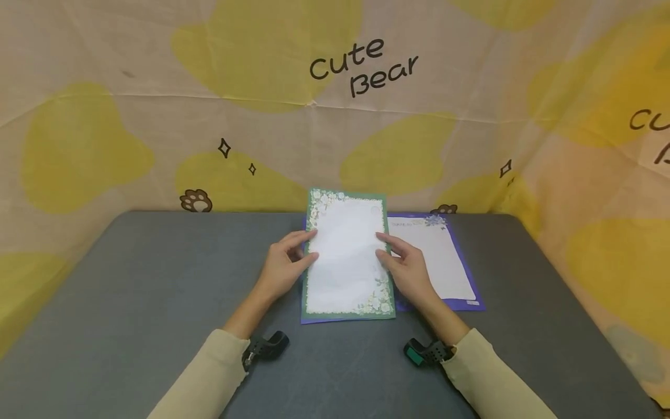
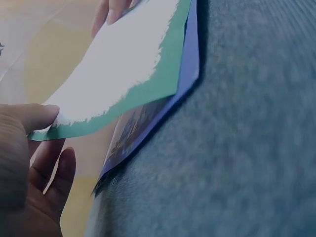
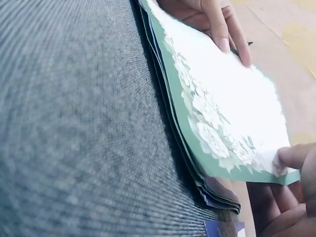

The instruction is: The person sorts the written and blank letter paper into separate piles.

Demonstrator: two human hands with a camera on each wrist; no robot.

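Observation:
A sheet of stationery paper (image 1: 345,256) with a green border and white flowers in two corners is held between both hands. My left hand (image 1: 282,265) pinches its left edge, the thumb on top and fingers beneath, as the left wrist view shows. On the opposite edge, my right hand (image 1: 408,267) pinches the paper the same way. The sheet's middle sags and its sides curve up in the wrist views. Under it lie several more sheets, with a purple-edged sheet (image 2: 191,54) showing along the near side.
Another purple-bordered sheet (image 1: 431,262) lies to the right, partly covered by the right hand and the green sheet. The grey table (image 1: 199,273) ends at a yellow-patterned cloth (image 1: 262,128) behind it. Both wrists wear dark bands with devices.

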